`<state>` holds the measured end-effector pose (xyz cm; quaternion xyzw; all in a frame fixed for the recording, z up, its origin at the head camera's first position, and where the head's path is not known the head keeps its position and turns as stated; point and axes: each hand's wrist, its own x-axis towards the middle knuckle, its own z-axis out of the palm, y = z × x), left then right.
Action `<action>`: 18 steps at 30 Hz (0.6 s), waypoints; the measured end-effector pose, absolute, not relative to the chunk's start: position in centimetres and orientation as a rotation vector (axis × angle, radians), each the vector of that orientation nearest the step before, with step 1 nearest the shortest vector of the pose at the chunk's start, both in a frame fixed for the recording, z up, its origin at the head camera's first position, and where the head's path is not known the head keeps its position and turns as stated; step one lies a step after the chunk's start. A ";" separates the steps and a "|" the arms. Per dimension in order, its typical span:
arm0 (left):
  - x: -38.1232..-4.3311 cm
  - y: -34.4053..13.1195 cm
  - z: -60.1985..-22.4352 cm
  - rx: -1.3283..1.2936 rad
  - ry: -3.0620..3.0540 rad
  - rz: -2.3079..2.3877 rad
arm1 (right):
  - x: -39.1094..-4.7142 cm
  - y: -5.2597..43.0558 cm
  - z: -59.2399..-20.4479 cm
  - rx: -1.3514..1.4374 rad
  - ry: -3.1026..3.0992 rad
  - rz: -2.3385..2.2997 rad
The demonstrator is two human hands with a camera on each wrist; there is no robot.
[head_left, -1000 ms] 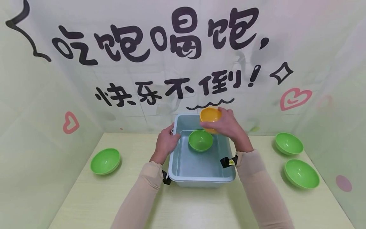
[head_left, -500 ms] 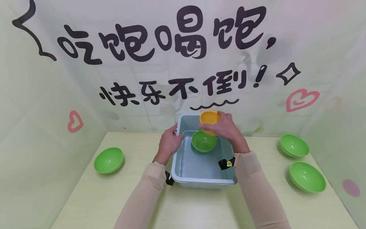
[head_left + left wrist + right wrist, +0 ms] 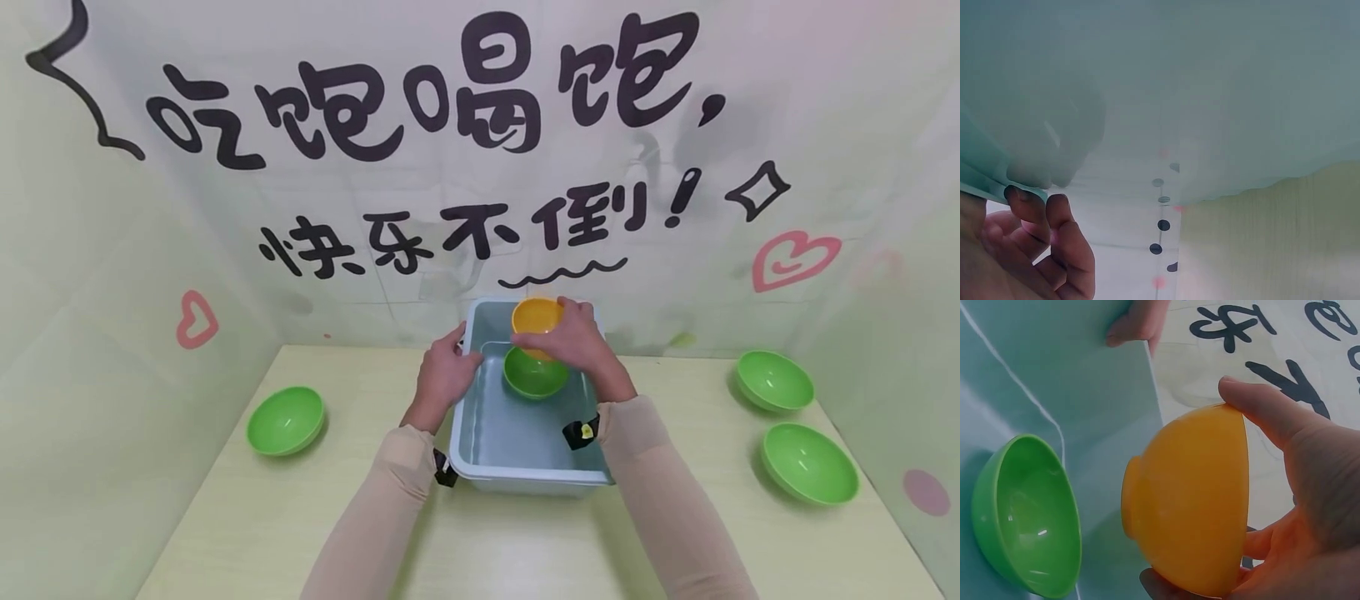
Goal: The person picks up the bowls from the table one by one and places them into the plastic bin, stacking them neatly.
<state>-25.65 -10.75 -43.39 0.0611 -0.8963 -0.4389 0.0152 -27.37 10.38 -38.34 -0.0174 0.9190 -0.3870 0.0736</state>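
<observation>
A yellow bowl [image 3: 537, 315] is held by its rim in my right hand [image 3: 573, 337], thumb on one side and fingers on the other. In the right wrist view the yellow bowl [image 3: 1191, 500] shows its outer wall and foot, apart from a green bowl [image 3: 1029, 515]. That green bowl [image 3: 534, 375] sits inside a pale blue basin [image 3: 517, 476], toward its back. My left hand [image 3: 444, 372] grips the basin's left rim, thumb over the inside. From below, the left wrist view shows curled fingers [image 3: 1072, 244] at the basin's rim.
Another green bowl [image 3: 286, 420] stands on the table [image 3: 360, 400] at the left. Two more green bowls, one farther back [image 3: 774, 381] and one nearer [image 3: 810, 463], stand at the right. A printed cloth wall [image 3: 420, 192] rises behind the basin.
My right hand has brought the yellow bowl left and slightly down, so it now overlaps the back of the green bowl in the head view. My left hand keeps its grip on the basin.
</observation>
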 end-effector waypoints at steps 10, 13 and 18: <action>-25.7 -10.7 -43.4 0.195 -2.794 -1.380 | -27.6 10.3 -38.9 -0.074 2.794 -1.103; -25.7 -10.7 -43.4 0.194 -2.797 -1.378 | -27.7 10.4 -39.2 -0.062 2.793 -1.109; -25.7 -10.8 -43.4 0.210 -2.803 -1.378 | -27.7 10.0 -39.6 -0.044 2.792 -1.142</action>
